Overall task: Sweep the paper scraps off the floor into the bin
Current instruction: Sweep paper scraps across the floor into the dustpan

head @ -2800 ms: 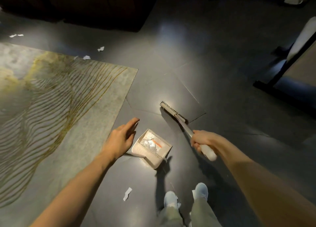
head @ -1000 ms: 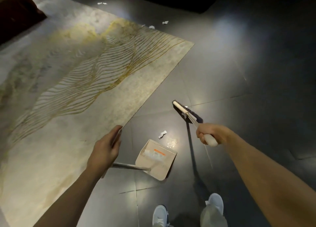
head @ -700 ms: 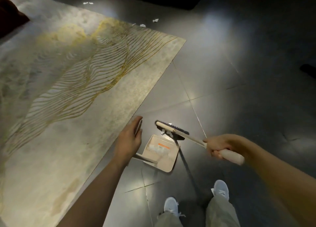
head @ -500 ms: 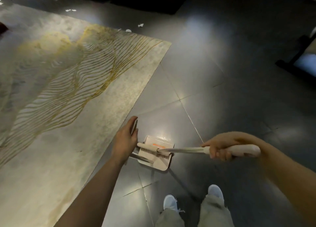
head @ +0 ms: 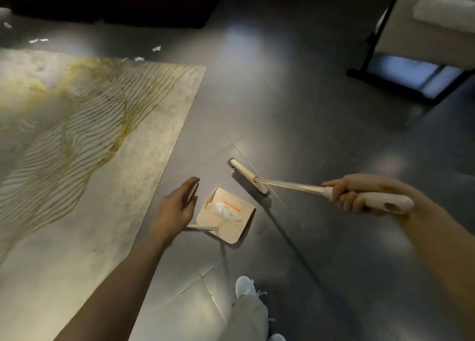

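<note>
A beige dustpan (head: 241,235) sits low over the dark tile floor with a heap of white paper scraps (head: 223,210) inside. My left hand (head: 177,207) holds its thin handle, which runs under the palm, fingers stretched along it. My right hand (head: 357,194) grips the pale handle of a long brush. The brush head (head: 248,176) hovers just beyond the pan's far right edge, apart from it. Loose scraps (head: 156,48) lie on the floor past the rug's far edge. No bin is in view.
A large grey and gold rug (head: 77,135) covers the floor to the left. Dark furniture (head: 115,3) stands at the back. A pale seat on a black frame (head: 385,81) is at the upper right. My shoe (head: 245,286) is below the pan.
The brush swept across the dustpan's mouth and has swung back out to the pan's far right. The scrap that lay on the floor by the pan is gone from there.
</note>
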`<action>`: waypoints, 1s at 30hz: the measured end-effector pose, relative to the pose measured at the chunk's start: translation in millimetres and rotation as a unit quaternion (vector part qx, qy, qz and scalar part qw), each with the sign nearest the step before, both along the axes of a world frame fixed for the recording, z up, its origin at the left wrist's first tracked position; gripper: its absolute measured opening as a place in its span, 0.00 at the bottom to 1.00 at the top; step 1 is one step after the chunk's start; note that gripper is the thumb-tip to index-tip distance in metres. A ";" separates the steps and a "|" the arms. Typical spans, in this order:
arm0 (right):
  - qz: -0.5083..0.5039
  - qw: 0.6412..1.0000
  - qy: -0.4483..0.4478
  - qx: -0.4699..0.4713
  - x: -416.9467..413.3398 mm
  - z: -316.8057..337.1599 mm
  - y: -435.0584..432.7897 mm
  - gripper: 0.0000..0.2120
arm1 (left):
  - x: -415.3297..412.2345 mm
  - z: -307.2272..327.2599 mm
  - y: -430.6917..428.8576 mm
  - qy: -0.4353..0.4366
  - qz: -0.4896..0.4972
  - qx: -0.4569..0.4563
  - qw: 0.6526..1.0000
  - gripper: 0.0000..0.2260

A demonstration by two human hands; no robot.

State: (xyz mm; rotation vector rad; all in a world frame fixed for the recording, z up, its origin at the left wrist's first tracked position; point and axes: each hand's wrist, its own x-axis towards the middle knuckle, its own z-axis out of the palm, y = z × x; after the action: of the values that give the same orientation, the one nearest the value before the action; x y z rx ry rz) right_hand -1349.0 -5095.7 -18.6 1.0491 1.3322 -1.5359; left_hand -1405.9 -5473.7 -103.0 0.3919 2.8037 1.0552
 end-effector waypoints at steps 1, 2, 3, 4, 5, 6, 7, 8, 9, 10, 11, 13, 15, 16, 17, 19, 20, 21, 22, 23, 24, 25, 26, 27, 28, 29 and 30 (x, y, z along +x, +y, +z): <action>-0.028 1.000 0.007 0.000 15.9 -2.1 3.3 0.25 | 6.6 1.7 4.3 0.002 -0.009 0.001 1.000 0.18; -0.056 0.998 0.014 0.002 31.9 -4.1 5.3 0.26 | 13.7 3.3 8.8 0.000 -0.020 0.003 1.000 0.18; -0.081 0.996 0.019 0.007 48.9 -6.7 6.1 0.25 | 20.9 4.7 12.1 -0.001 -0.036 0.003 0.999 0.19; -0.104 0.994 0.022 0.014 65.1 -10.2 6.8 0.25 | 27.7 6.1 14.6 0.005 -0.057 -0.001 0.998 0.19; -0.121 0.992 0.025 0.025 80.5 -13.8 7.8 0.24 | 34.3 8.2 16.6 0.015 -0.079 -0.007 0.997 0.19; -0.133 0.990 0.025 0.036 95.6 -17.5 7.9 0.23 | 40.4 10.9 18.2 0.029 -0.104 -0.016 0.994 0.19; -0.144 0.988 0.022 0.048 110.0 -20.4 8.0 0.23 | 45.2 13.0 19.1 0.045 -0.129 -0.026 0.990 0.19; -0.152 0.986 0.017 0.061 123.5 -22.4 7.6 0.22 | 49.1 14.3 19.6 0.061 -0.150 -0.035 0.986 0.19; -0.162 0.984 0.014 0.071 137.6 -24.1 6.6 0.21 | 53.3 16.3 19.8 0.069 -0.164 -0.042 0.983 0.19; -0.175 0.982 0.015 0.074 151.1 -24.0 4.8 0.20 | 57.5 17.7 19.4 0.069 -0.174 -0.045 0.981 0.19; -0.189 0.979 0.015 0.073 164.3 -23.2 3.0 0.19 | 61.5 17.8 18.7 0.065 -0.181 -0.046 0.980 0.20; -0.227 0.972 0.009 0.065 190.5 -20.1 -1.3 0.12 | 68.0 17.0 18.0 0.041 -0.189 -0.054 0.980 0.21; -0.271 0.961 0.003 0.055 215.9 -19.0 -7.9 0.07 | 71.5 14.2 16.1 0.017 -0.202 -0.060 0.977 0.21; -0.293 0.955 0.005 0.052 227.3 -19.3 -13.0 0.09 | 71.6 12.3 15.2 0.010 -0.213 -0.059 0.975 0.21; -0.320 0.946 0.004 0.046 237.8 -19.6 -19.5 0.10 | 70.2 9.6 14.0 0.005 -0.226 -0.060 0.972 0.21; -0.374 0.927 -0.006 0.030 256.2 -17.3 -37.6 0.11 | 67.9 5.3 11.0 -0.009 -0.250 -0.073 0.965 0.21; -0.399 0.917 -0.005 0.025 263.8 -17.9 -45.5 0.11 | 67.7 4.1 9.4 -0.016 -0.265 -0.077 0.961 0.21; -0.425 0.905 0.000 0.024 269.5 -18.7 -52.0 0.11 | 67.1 3.6 8.9 -0.022 -0.280 -0.079 0.956 0.21; -0.449 0.894 0.002 0.021 274.2 -19.3 -57.9 0.11 | 66.9 2.6 8.4 -0.028 -0.293 -0.083 0.952 0.21; -0.464 0.886 0.003 0.017 278.8 -20.0 -63.2 0.11 | 65.3 0.8 8.6 -0.030 -0.303 -0.090 0.948 0.21; -0.474 0.880 0.002 0.015 282.9 -21.1 -68.2 0.11 | 63.3 -1.2 9.4 -0.030 -0.313 -0.095 0.944 0.21; -0.484 0.875 0.003 0.015 287.2 -23.0 -72.5 0.10 | 60.7 -3.0 9.5 -0.031 -0.322 -0.101 0.941 0.21; -0.496 0.868 0.005 0.016 290.8 -25.1 -75.6 0.10 | 58.0 -3.9 10.1 -0.031 -0.330 -0.105 0.938 0.21; -0.509 0.861 0.007 0.015 293.8 -27.4 -77.3 0.10 | 55.1 -5.3 10.7 -0.032 -0.335 -0.109 0.935 0.21; -0.520 0.854 0.007 0.010 295.4 -29.2 -77.1 0.10 | 53.0 -5.8 12.2 -0.031 -0.338 -0.113 0.934 0.21; -0.527 0.850 0.005 0.006 296.4 -30.3 -76.1 0.10 | 51.5 -6.7 13.5 -0.032 -0.337 -0.115 0.934 0.21; -0.531 0.847 0.003 0.003 296.2 -31.2 -74.5 0.10 | 50.6 -7.1 14.5 -0.034 -0.334 -0.117 0.935 0.21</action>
State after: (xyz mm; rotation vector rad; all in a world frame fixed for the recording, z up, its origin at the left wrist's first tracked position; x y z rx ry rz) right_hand -1052.8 -5170.2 -49.8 1.9656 0.7121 -2.2820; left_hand -1355.4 -5459.2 -110.2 1.1382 2.3819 0.5594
